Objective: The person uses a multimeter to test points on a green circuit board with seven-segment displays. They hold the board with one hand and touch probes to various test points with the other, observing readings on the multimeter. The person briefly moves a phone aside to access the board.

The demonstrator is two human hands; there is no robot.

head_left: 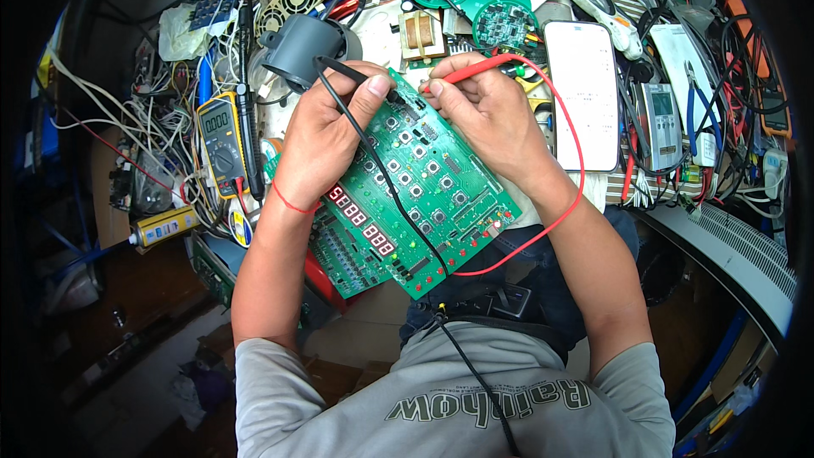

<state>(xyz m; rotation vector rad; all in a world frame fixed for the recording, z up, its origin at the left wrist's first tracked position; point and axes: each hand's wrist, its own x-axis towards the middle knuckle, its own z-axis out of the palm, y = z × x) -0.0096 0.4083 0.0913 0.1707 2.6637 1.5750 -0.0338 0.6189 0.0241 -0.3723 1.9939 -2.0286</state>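
Near the middle of the view is a green board [454, 178] with small buttons [416, 192] and red glowing numbers [362, 221]. At ten o'clock from its middle, the left hand [326, 123] grips a black test stick [342, 70]. Between one and two o'clock, the right hand [492, 114] pinches a red test stick [477, 70]. I cannot tell if the tips touch the board. A yellow meter [222, 137] stands near nine o'clock, a gray tube [297, 47] at eleven, a phone [582, 97] at two.

Circuit board [475, 176] green; digit displays [379, 242] glowing red. Red probe [479, 69], black probe [343, 69]. Multimeter [225, 144] yellow-edged, dark-faced. Wrist cord [292, 203] red. Shirt [543, 356] grey, dark-lettered.
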